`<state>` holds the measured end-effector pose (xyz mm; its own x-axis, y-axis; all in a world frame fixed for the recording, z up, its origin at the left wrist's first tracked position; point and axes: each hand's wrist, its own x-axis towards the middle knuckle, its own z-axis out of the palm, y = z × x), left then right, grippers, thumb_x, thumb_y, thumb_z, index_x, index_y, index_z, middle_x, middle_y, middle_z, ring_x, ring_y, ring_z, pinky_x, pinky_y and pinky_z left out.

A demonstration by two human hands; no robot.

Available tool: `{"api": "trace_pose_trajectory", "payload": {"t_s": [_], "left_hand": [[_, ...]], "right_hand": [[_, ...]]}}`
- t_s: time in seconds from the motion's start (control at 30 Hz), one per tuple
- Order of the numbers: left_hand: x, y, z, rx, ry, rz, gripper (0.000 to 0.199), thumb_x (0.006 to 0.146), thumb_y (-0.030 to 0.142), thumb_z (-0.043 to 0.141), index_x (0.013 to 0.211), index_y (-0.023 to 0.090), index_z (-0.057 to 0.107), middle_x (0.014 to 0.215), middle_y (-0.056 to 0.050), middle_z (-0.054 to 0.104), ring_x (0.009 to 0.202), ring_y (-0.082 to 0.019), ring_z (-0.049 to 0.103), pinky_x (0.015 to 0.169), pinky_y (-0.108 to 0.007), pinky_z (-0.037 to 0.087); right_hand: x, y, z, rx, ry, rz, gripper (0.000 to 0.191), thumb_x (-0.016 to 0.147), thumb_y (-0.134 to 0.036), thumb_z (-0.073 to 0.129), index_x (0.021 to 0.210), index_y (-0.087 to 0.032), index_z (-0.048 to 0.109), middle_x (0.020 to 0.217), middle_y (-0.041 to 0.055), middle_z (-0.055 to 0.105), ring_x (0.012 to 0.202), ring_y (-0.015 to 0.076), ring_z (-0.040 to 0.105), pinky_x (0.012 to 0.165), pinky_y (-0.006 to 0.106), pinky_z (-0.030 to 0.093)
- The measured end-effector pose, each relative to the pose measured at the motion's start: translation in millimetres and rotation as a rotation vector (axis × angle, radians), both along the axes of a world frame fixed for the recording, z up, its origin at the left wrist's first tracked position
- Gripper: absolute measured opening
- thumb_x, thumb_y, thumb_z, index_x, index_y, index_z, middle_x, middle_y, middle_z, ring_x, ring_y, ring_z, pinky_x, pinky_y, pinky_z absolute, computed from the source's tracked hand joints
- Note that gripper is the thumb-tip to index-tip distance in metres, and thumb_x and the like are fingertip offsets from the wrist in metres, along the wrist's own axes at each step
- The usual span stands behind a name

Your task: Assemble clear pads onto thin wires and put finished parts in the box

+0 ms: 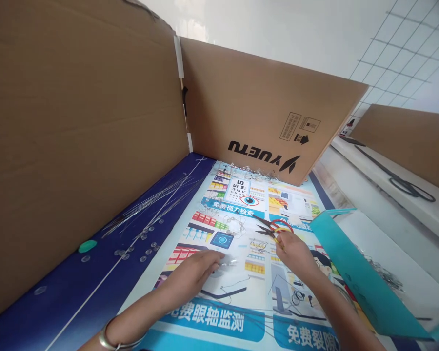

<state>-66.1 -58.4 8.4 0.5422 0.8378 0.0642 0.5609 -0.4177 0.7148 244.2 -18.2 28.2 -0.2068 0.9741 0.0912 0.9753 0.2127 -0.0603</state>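
Note:
My right hand [291,249] is closed on the red and yellow handles of a pair of scissors [266,228], whose dark blades are spread and point left. Lower left of it, my left hand [201,268] rests over the printed sheet [256,287], fingers bent together; a small clear piece shows by its fingertips, but what they hold is hard to make out. Just above that hand lies a loose coil of thin clear-looking wire [234,225]. Another small wire coil [258,246] sits below the scissor blades.
Cardboard panels [76,107] stand at the left and back. Thin wires [149,202], clear discs [146,252] and a green piece [88,246] lie on the blue surface at left. At right is a teal-edged box [366,278] with metallic bits; black scissors [411,187] lie beyond.

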Motion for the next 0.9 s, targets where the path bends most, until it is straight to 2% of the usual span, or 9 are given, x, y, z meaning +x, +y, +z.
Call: {"api": "trace_pose_trajectory", "payload": {"t_s": [0.23,0.4,0.57,0.73,0.9], "left_hand": [[-0.9,4.1,2.4,-0.073,-0.048,0.036,0.028,0.092,0.031,0.031,0.105,0.023,0.054,0.102,-0.005,0.062,0.093,-0.020,0.057,0.080,-0.029,0.044],[0.0,4.3,2.0,-0.116,-0.090,0.040,0.027,0.091,0.034,0.030,0.096,0.023,0.054,0.098,-0.004,0.063,0.090,-0.019,0.057,0.077,-0.027,0.044],[0.6,7.3,-2.1,-0.178,-0.093,0.059,0.027,0.091,0.036,0.031,0.100,0.024,0.054,0.100,-0.003,0.064,0.090,-0.019,0.058,0.075,-0.026,0.044],[2.5,7.2,3.4,-0.203,-0.115,0.052,0.028,0.091,0.039,0.031,0.096,0.023,0.053,0.098,-0.003,0.063,0.089,-0.019,0.057,0.076,-0.025,0.043],[2.2,9.0,-3.6,-0.202,-0.115,0.045,0.027,0.091,0.040,0.031,0.096,0.024,0.053,0.097,-0.002,0.063,0.090,-0.019,0.057,0.077,-0.024,0.043]], "right_hand": [[6.9,22.8,-14.8,0.015,-0.084,-0.093,0.008,0.079,-0.017,0.046,0.084,-0.016,0.052,0.088,0.0086,0.058,0.084,0.0196,0.051,0.065,0.025,0.031],[35.3,46.1,-14.6,0.005,-0.101,-0.197,0.008,0.081,-0.017,0.046,0.081,-0.015,0.053,0.083,0.0077,0.059,0.074,0.0167,0.053,0.060,0.024,0.030],[49.9,60.5,-8.7,-0.007,-0.071,-0.219,0.013,0.084,-0.021,0.044,0.081,-0.014,0.056,0.077,0.0070,0.059,0.069,0.0166,0.054,0.058,0.024,0.032],[29.9,44.1,4.3,0.048,-0.018,-0.097,0.020,0.087,-0.019,0.041,0.098,-0.014,0.057,0.097,0.0118,0.057,0.093,0.0217,0.051,0.078,0.030,0.035],[-24.0,9.0,5.0,0.004,0.055,0.198,0.027,0.085,-0.031,0.052,0.110,-0.022,0.053,0.111,0.0052,0.053,0.103,0.0190,0.044,0.089,0.030,0.033]]}}
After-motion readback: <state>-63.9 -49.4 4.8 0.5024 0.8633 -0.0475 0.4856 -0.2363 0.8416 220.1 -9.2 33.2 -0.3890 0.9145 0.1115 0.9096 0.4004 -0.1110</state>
